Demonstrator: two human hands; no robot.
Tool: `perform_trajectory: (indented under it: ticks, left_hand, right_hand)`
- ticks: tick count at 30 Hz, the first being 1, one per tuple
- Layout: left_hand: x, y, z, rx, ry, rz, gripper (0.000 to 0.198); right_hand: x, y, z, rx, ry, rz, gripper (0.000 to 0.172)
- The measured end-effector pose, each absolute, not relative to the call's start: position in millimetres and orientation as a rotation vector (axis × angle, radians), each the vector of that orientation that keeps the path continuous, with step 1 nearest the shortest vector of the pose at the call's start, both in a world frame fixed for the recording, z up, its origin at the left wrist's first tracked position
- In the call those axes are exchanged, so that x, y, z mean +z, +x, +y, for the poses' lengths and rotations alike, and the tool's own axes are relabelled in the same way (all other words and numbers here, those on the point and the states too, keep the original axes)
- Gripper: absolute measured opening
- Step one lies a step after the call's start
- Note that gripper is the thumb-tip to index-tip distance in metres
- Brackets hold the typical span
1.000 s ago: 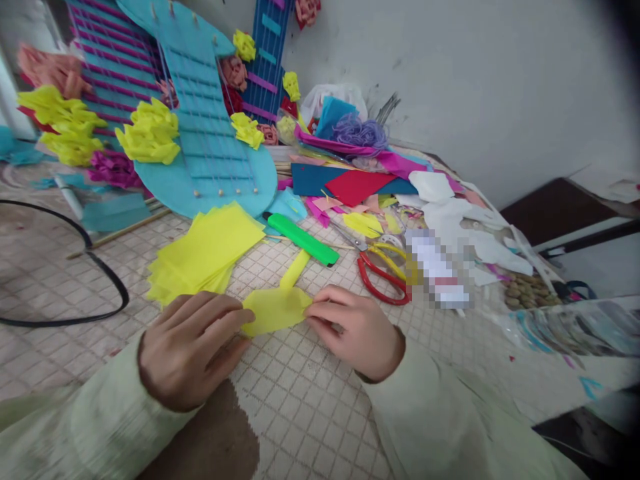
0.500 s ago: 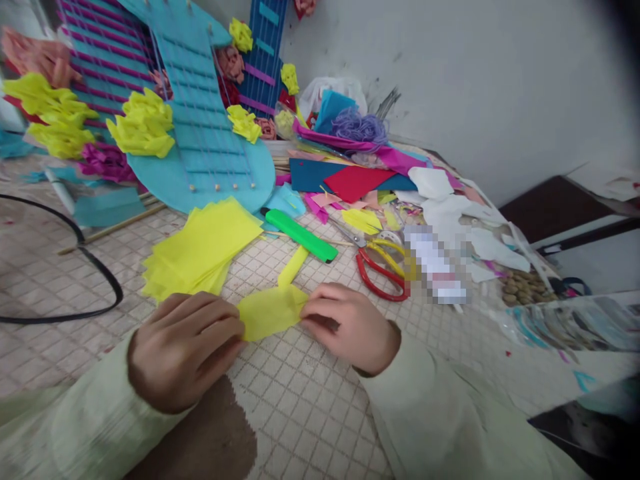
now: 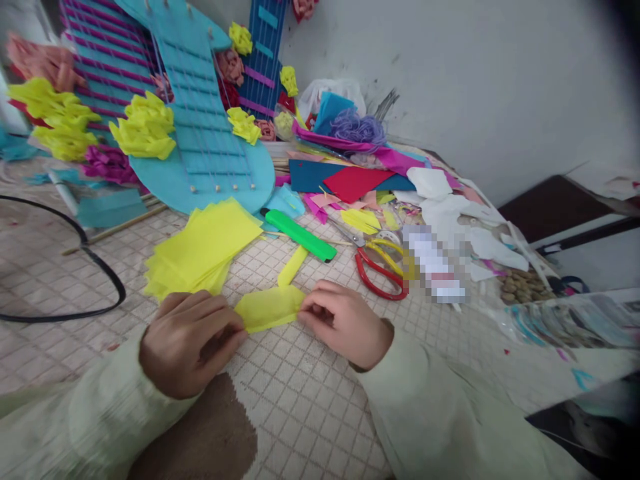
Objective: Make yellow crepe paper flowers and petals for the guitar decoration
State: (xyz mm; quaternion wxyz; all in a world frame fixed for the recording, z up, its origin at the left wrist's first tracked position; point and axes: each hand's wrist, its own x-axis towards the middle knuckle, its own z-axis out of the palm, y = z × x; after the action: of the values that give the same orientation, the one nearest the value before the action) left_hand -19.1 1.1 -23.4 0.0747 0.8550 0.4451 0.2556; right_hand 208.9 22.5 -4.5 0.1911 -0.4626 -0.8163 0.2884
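Observation:
Between my two hands lies a small piece of thin yellow paper [image 3: 270,308], its near edge folded over in a narrow strip. My left hand [image 3: 193,340] pinches its left end, and my right hand [image 3: 345,323] pinches the right end with thumb and forefinger. Just beyond it is a narrow folded yellow strip [image 3: 293,265]. A fanned stack of yellow paper sheets [image 3: 200,243] rests beyond my left hand. The green utility knife [image 3: 300,235] lies past the strip. Scissors with red and yellow handles [image 3: 381,270] are beyond my right hand.
A light-blue guitar-shaped craft [image 3: 200,147] with yellow paper flowers [image 3: 145,127] leans at the back left. A black cable [image 3: 107,267] curves across the left. Coloured paper, purple yarn [image 3: 357,127] and white scraps [image 3: 450,213] crowd the back right. A patterned cloth [image 3: 305,413] covers the table.
The near edge of the yellow paper is now folded up, making the piece narrower. My left hand has shifted slightly right and its thumb has moved to the paper's near corner.

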Motion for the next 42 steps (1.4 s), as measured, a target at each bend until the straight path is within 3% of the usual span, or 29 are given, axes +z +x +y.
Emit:
perform_trajectory:
  ticks: [42]
  left_hand:
    - [-25.8,-13.1,-0.7,0.713,2.512,1.473,0.023]
  right_hand:
    - [-8.0,207.5,25.3,0.76,-1.33,-2.281,0.011]
